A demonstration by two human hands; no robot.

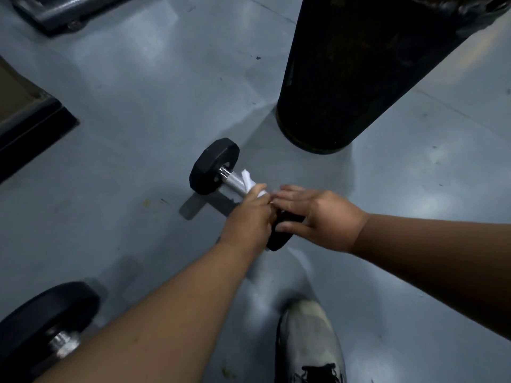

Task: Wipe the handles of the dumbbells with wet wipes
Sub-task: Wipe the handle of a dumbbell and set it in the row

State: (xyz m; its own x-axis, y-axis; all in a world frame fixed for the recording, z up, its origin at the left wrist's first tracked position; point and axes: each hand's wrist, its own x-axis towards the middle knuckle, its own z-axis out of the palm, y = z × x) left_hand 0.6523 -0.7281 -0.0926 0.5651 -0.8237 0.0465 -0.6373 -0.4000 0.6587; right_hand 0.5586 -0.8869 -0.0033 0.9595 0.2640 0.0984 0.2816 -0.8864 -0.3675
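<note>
A black dumbbell [213, 165] with a shiny metal handle [235, 182] lies on the grey floor in the middle of the view. My left hand [250, 217] grips a white wet wipe [250, 183] wrapped round the near part of the handle. My right hand [318, 214] lies with straight fingers over the dumbbell's near black head [279, 239], which is mostly hidden under both hands. A second dumbbell [47, 322] shows at the bottom left, partly behind my left forearm.
A tall black punching bag [345, 78] hangs just beyond the dumbbell on the right. A dark mat edge [33, 125] lies at the left, and equipment [55, 12] at the top left. My shoe [309, 341] stands on the floor at the bottom centre.
</note>
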